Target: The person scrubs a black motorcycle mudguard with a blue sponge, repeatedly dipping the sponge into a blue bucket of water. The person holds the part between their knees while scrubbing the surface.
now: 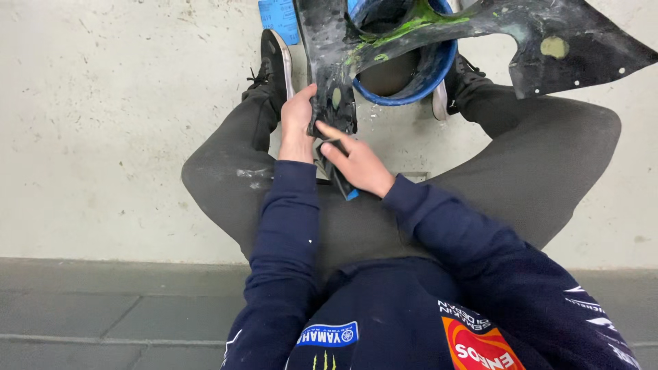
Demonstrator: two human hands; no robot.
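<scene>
A large black plastic panel (555, 41) with green and yellowish filler patches lies across a blue bucket (428, 75) between my feet. My left hand (297, 120) grips the near end of the panel's narrow arm (327, 48). My right hand (356, 161) presses a dark sheet with a blue edge (346, 188), which looks like sandpaper, against that same end, index finger stretched along the surface. Both sleeves are dark blue.
I sit on a grey ledge with knees spread in dark trousers over a pale concrete floor (103, 123). Black shoes (274, 58) flank the bucket. A blue sheet (277, 17) lies on the floor by the left shoe.
</scene>
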